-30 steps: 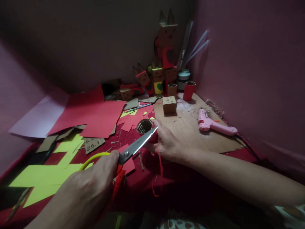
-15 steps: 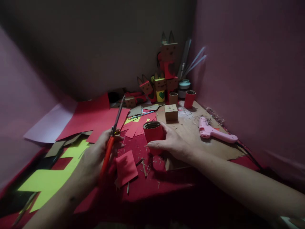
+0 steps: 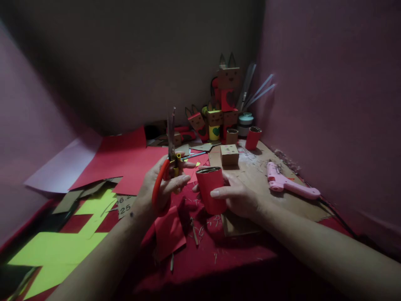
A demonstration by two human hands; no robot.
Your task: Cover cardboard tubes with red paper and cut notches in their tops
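Note:
My left hand (image 3: 166,179) is closed on a pair of scissors (image 3: 171,146) with orange and yellow handles. Their blades point up and away. In my right hand (image 3: 236,194) is a red-covered cardboard tube (image 3: 210,190), held nearly upright over the table with its dark open end on top. The left fingertips reach close to the tube's left side; whether they touch it I cannot tell. Below the hands lies a cut piece of red paper (image 3: 170,234) among thin scraps. A small cardboard box (image 3: 229,155) with a drawn face stands beyond the tube.
A pink glue gun (image 3: 290,184) rests on a cardboard sheet (image 3: 250,167) at right, its cord trailing to the wall. Cardboard animal figures (image 3: 214,121), a lidded jar (image 3: 246,123) and another red tube (image 3: 253,139) stand behind. Red paper (image 3: 115,159) and yellow paper (image 3: 59,248) cover the left.
The scissors have swung more upright as my left hand moved right, nearer the tube. The tube has shifted slightly right and down in my right hand. The whole view has shifted a little.

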